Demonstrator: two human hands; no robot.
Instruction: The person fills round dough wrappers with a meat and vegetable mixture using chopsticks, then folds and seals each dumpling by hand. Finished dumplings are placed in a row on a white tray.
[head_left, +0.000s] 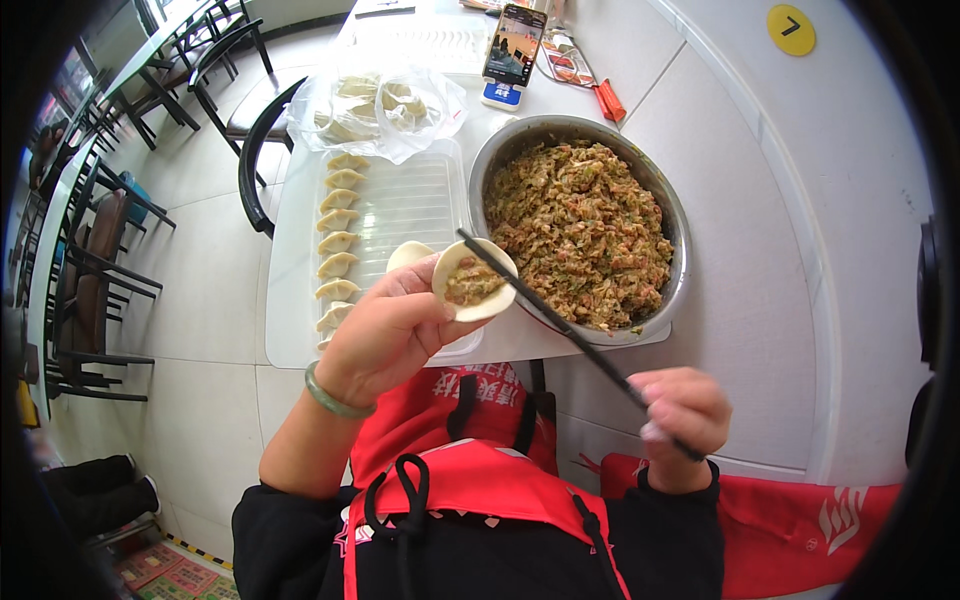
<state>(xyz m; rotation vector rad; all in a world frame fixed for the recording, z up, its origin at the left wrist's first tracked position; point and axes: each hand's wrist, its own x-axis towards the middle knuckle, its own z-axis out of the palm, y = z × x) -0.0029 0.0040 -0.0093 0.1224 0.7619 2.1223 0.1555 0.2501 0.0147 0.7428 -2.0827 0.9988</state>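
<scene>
My left hand (405, 322) holds a round dough wrapper (491, 304) with a dab of minced filling (469, 283) on it. Dark chopsticks (570, 334) are gripped in my right hand (682, 412), and their tips lie over the wrapper's upper part. Just beyond, a steel bowl (681, 262) is heaped with meat and vegetable filling (585, 232). To the left is a clear plastic tray (412, 195) with a row of folded dumplings (337, 242) along its left side. Another pale wrapper (409, 253) shows partly behind my left hand.
A plastic bag (375, 109) of pale dough pieces lies beyond the tray. A phone (516, 45) leans on a stand (501, 95) behind the bowl, near a red packet (610, 100). The wall (735, 225) borders the table's right side; a black chair (259, 165) stands left.
</scene>
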